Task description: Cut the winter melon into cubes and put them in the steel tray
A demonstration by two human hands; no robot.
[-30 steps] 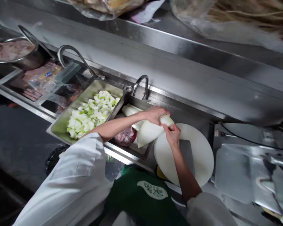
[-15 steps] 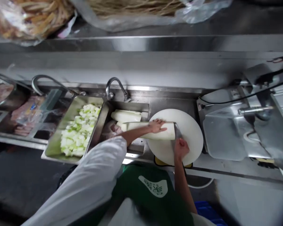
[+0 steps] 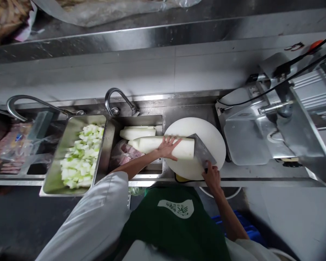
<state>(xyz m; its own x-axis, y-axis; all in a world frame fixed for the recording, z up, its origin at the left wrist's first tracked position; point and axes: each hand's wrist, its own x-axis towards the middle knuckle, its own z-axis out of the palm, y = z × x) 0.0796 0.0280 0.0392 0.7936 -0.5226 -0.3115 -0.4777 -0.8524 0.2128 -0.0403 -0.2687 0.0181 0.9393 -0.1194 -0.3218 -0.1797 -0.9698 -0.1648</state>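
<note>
Left hand (image 3: 168, 148): I saw it pressed palm down, fingers spread, on the long pale vegetable (image 3: 185, 149).
Right hand (image 3: 212, 177): it was closed round the handle of a cleaver (image 3: 202, 150).
Vegetable: its squared end lay on the round white board (image 3: 203, 128), the other end reaching over the sink (image 3: 137, 120).
Blade: it was beside the squared end; I couldn't tell whether they touched.
Pan (image 3: 67, 145): cut chunks (image 3: 83, 157) were piled in it, left of the sink.

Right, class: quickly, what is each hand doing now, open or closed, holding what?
Left hand: open, spread over the long pale vegetable.
Right hand: closed, holding the cleaver.
</note>
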